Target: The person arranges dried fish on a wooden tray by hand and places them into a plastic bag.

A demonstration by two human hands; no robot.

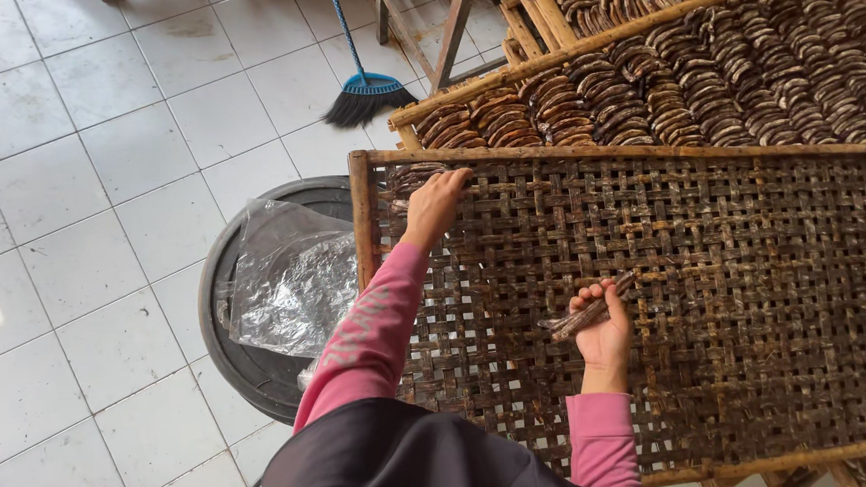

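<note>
My right hand (pixel 604 335) is closed around a few dark dried strips (pixel 586 314) over the middle of the woven bamboo tray (pixel 756 284). My left hand (pixel 434 205), fingers curled, touches strips at that tray's far left corner, beside the plastic-lined black tub (pixel 250 370).

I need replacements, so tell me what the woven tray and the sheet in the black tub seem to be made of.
Woven tray: probably split bamboo, unfinished and stained dark; flat strips interlace inside a pale pole frame. Sheet: thin clear plastic, glossy and crinkled, judging by its shine. Black tub: likely moulded plastic, matte.
</note>
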